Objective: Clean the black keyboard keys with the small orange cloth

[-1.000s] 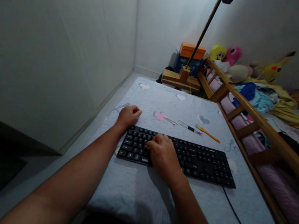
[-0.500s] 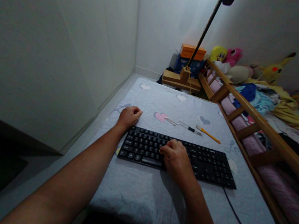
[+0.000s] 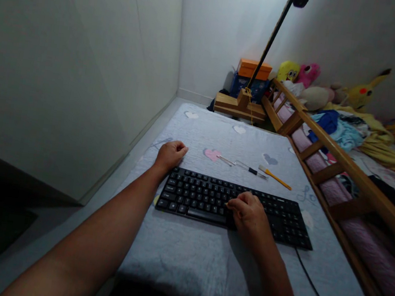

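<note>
A black keyboard (image 3: 198, 197) lies across the cloth-covered table in front of me. Over its middle-right keys, my right hand (image 3: 249, 216) is closed in a pinch; a small pale tip, looking like that of a cotton swab (image 3: 227, 204), pokes out of the fingers, and the rest is hidden. My left hand (image 3: 171, 154) rests loosely closed on the cloth just beyond the keyboard's far left corner, with nothing visible in it. Behind the keyboard lie cotton swabs (image 3: 225, 160), a thin tool with a black grip and wire ends (image 3: 252, 171), and a yellow-handled brush (image 3: 276, 178).
The table's patterned cloth (image 3: 177, 247) reaches to a wooden bed rail (image 3: 328, 150) on the right. A keyboard cable (image 3: 313, 289) trails toward the near right. At the back stand a wooden stand (image 3: 239, 106) with a pole and stacked boxes (image 3: 254, 69). A pale cabinet (image 3: 95, 66) rises on the left.
My right hand has moved a little to the right along the keyboard, still pinched. My left hand and the tools lie where they were.
</note>
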### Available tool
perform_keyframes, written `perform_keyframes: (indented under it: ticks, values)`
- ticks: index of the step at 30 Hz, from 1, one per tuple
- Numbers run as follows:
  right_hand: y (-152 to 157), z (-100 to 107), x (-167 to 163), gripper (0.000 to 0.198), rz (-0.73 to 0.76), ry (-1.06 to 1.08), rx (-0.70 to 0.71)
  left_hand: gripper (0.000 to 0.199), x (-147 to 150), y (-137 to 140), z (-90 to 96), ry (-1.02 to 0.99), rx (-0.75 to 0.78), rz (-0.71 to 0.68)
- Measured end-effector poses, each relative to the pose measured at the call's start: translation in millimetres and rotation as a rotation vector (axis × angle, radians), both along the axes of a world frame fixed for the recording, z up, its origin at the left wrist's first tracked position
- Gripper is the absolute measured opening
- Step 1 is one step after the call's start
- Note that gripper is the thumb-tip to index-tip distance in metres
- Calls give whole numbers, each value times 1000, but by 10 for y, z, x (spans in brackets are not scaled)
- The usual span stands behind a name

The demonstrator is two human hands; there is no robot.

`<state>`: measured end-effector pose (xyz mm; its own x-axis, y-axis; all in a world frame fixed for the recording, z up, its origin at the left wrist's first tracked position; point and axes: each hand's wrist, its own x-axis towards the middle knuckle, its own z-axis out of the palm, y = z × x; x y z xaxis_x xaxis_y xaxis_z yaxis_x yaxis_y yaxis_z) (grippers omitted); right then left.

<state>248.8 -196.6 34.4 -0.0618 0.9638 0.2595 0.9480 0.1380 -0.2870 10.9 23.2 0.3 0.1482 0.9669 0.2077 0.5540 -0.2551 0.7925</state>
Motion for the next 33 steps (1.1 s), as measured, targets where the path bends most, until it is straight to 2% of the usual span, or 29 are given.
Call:
perform_keyframes:
  ticks: [5, 8, 15, 21, 29, 33]
  values:
    - [-50, -7, 142, 24, -28, -6, -5, 29, -3, 0, -6, 2, -5, 7]
    - [-20, 57, 114, 23, -18, 12, -22, 28, -2, 6, -10, -4, -7, 1]
    - [271, 266, -486, 16, 129, 76, -76, 27, 2, 10, -24, -14, -5, 2]
    - [436, 232, -865, 18, 232, -47, -131, 28, 6, -3, -12, -33, 4, 1]
    - [375, 164, -695, 20, 174, -58, -124, 27, 7, -1, 0, -23, -17, 2]
    - [352, 206, -605, 23, 144, -40, -138, 27, 5, -6, 18, -5, -19, 3]
